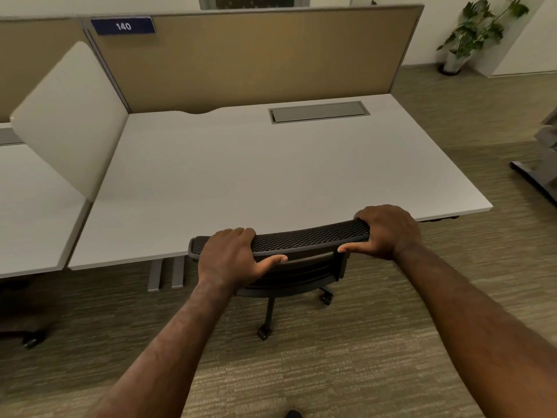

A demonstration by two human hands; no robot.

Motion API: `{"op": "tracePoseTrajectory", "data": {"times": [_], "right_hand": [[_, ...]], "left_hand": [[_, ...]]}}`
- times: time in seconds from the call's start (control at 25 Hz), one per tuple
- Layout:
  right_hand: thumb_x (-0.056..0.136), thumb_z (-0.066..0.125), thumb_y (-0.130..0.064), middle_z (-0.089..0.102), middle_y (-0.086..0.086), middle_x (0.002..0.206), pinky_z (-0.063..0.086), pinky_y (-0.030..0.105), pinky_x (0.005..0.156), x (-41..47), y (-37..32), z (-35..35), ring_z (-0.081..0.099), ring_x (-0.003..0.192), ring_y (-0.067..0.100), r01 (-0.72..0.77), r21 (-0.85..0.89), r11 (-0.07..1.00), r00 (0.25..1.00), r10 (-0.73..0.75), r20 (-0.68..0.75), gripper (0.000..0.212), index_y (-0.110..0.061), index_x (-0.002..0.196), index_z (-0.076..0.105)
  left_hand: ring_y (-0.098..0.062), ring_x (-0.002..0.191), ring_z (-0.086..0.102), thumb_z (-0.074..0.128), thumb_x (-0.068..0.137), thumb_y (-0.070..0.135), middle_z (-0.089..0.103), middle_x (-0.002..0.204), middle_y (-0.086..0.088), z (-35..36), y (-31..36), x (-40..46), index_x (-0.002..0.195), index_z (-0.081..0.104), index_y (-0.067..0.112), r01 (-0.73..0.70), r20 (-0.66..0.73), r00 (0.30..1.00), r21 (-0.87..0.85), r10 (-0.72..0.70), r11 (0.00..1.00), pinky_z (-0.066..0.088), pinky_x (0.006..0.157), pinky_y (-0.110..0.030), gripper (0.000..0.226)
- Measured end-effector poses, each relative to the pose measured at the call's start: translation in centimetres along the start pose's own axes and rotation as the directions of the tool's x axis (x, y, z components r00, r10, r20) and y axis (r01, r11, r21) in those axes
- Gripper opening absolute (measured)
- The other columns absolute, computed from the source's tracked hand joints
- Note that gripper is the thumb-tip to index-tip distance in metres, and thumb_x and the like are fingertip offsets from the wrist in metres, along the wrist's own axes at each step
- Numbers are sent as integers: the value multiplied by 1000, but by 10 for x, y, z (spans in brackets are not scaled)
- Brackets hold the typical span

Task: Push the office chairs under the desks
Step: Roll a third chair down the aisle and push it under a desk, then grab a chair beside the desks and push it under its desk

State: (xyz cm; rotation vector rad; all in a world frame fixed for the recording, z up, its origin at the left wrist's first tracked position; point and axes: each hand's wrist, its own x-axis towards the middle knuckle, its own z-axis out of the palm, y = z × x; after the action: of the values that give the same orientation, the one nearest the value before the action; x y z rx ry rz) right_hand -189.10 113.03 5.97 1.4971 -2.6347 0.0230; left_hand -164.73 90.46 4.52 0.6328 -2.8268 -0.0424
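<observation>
In the head view, the top edge of the chair (pixel 301 236) back is clasped by both hands: the left hand (pixel 232 257) is closed over its left part and the right hand (pixel 385 233) over its right end, thumbs on the near side and fingers curled over the far side. The back is seen right at the near edge of the desk (pixel 241 176), and the seat is hidden beneath the top, so this chair is judged to be almost or fully pushed in; only a last nudge may be left. Below the grip, two casters and the base are still seen out on the carpet (pixel 301 372).

Left of the grip, a desk leg (pixel 155 274) is seen just beside the chair, apart from it. Further left, a caster of a second chair (pixel 30 342) is glimpsed under the neighbouring desk; whether it is fully in cannot be told. Beyond the grip stand a partition (pixel 256 61) and a plant (pixel 479 31). Nothing is seen blocking the chair.
</observation>
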Motion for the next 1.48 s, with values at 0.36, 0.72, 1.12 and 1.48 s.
{"op": "tracePoseTrajectory", "data": {"times": [0.36,0.72,1.12,1.48], "right_hand": [[51,18,-107,65,-3,81,48,33,66,-2,14,2,58,73,21,-4,28,1000,1000,5,-18,103,-23,88,66],[57,18,-105,63,-4,79,45,35,71,-9,6,-4,57,73,18,12,47,999,1000,-12,17,101,-23,91,66],[72,37,-92,59,8,129,28,53,106,1,-141,-18,52,119,29,306,109,946,913,-259,-314,100,-12,129,57],[77,39,-88,58,8,134,26,54,110,13,-357,-7,48,128,28,646,131,752,759,-616,-209,97,-12,135,54]], "left_hand": [[-15,59,45,24,73,96,54,66,5,2,11,9,79,60,20,-22,-15,1000,40,23,999,32,55,-30,85],[-17,77,51,20,71,98,60,87,2,-3,14,3,97,60,22,20,88,996,14,-21,1000,40,72,-36,90],[-26,134,36,41,73,88,42,146,-8,-33,-43,-82,142,39,16,116,-80,989,-86,-123,990,30,111,-48,100],[-23,134,42,50,73,85,49,144,-7,-70,-182,-280,140,48,15,511,-140,851,-8,-506,860,33,107,-49,97]]}}
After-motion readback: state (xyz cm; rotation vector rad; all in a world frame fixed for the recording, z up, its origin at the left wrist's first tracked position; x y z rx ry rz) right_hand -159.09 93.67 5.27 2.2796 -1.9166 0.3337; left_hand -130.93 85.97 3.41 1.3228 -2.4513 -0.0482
